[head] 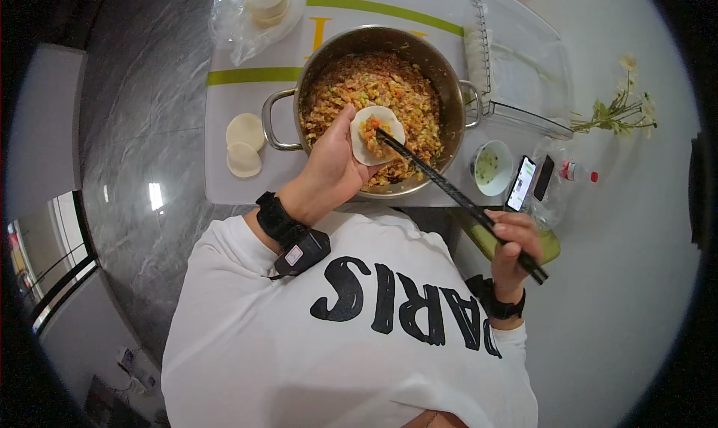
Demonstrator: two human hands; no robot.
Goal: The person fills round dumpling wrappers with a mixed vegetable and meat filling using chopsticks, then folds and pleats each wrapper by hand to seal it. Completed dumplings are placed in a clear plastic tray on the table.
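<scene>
A large two-handled steel pot (379, 29) holds chopped filling (364, 80) with orange and green bits. Over its near part, my left hand (335, 156) supports a round dough wrapper (381, 114) lying open on palm and fingers. A lump of filling (372, 139) sits at the wrapper's middle. Black chopsticks (449, 187) slant across from the right, their tips touching that lump. My right hand (516, 243) grips them near their thick ends, beyond the table's near edge. To the pot's left, two more wrappers (244, 129) overlap on the white table (224, 187).
A plastic bag (238, 38) with stacked wrappers lies back left. Right of the pot are a wire-edged rack (538, 117), a bowl of green-flecked liquid (492, 168), a lit phone (521, 184) and a red-capped plastic bottle (575, 172). Flowers (622, 111) stick out beyond the rack.
</scene>
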